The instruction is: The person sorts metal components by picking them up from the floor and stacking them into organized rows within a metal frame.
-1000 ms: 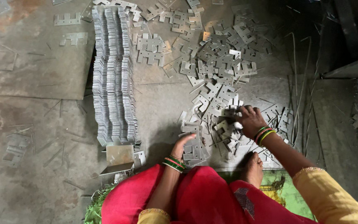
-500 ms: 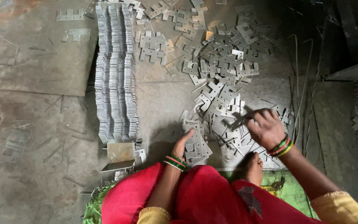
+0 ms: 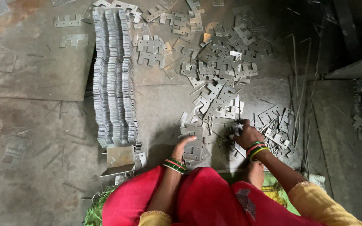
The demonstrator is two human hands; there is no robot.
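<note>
Left hand rests edge-on against a small stack of flat grey notched metal plates on the floor, grip curled round the near edge of the stack, holding it together. Right hand sits just to the right of it, fingers pressed together on one loose plate; can't tell whether the plate is lifted off the floor or only touched.

Beyond the right grip: a scattered heap of the same stamped plates, overlapping at all angles. Far left of the left grip: a long tidy row of plates stacked on edge. Thin metal strips and wires lie right of the right grip.

Risks as I read them:
- Bare hands on stamped sheet edges. A sliding pull through the heap likely means a cut on fingers or palm.
- Notches interlock, so one plate could drag neighbours up and drop them onto the stack.
- The small stack looks uneven; a knock from the left wrist bangles could topple it.
- Bare foot sits close behind the right grip, near loose offcuts.
</note>
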